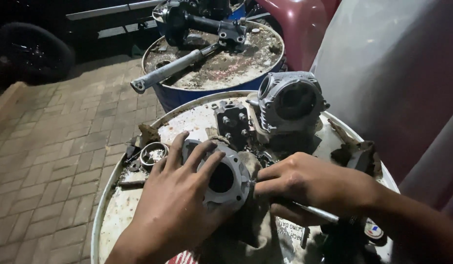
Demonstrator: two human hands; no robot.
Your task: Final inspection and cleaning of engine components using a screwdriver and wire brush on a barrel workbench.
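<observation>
The left hand (pixel 175 205) lay spread over a grey metal cylinder (pixel 221 178), fingers (pixel 207 164) apart and draped across its upper rim, palm pressed to its near side. The cylinder sat tilted on a dirty rag (pixel 253 220) on top of a white drum (pixel 119 210), its round bore facing up and towards the camera. The right hand (pixel 304 183) came in from the right, fingers closed round a thin metal tool (pixel 317 211). The tool's shaft stuck out behind the palm, and its tip met the cylinder's right edge, though the light was dim and the tip was probably hidden under the knuckles.

Just behind the cylinder stood a small dark block with studs (pixel 232 122). Beside it, to the right, rested a ribbed grey engine head (pixel 291 100) with a large round opening. A metal ring (pixel 153 154) lay near the drum's left rim, close to the left fingertips. Dark scraps and bits of debris (pixel 356 154) sat at the right edge.

Further back was a blue drum (pixel 187 95), its top caked in grime. A long grey shaft (pixel 168 71) lay across it, joined to a dark mechanical part (pixel 202 19). Brick paving (pixel 50 156) covered the ground on the left.
</observation>
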